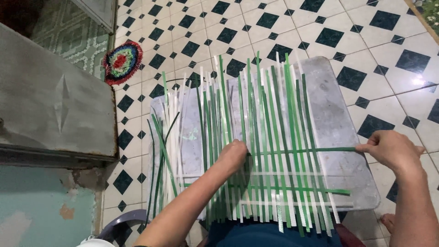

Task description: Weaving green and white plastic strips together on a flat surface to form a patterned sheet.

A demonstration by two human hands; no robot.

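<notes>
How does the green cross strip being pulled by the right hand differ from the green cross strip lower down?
The upper green strip is pinched at its end by the right hand; the lower green strip is touched by no hand. The upper one looks thinner, the lower one wider. The left hand presses beside the upper one only. Both run crosswise through the upright strips.

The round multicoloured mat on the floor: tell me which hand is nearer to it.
Left. The left hand presses on the strips, down-right of the round mat; the right hand is much farther, beyond the board's right edge.
</notes>
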